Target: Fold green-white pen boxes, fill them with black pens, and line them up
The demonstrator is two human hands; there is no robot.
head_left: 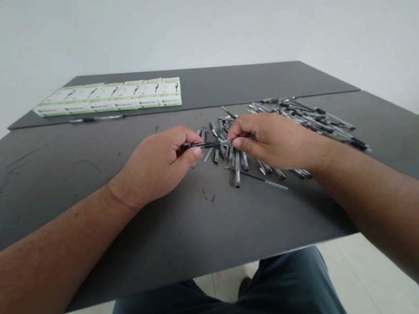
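Above the table's middle, a slim pen (212, 145) with a black grip and clear barrel is held level between both hands. My left hand (162, 160) pinches its dark left end between thumb and forefinger. On the clear part to the right, my right hand (272, 140) is closed in a pinch. Both ends of the pen are partly hidden by the fingers. Beneath and behind the hands lie several loose pen caps and pen parts (237, 171). A thin ink refill (257, 177) lies slantwise in front of them.
Farther right spreads a pile of clear and black pens (322, 121). A row of white-and-green pen boxes (117, 96) stands at the back left, with one pen (97, 119) lying before it. The dark table (160, 248) has its front edge close to my legs.
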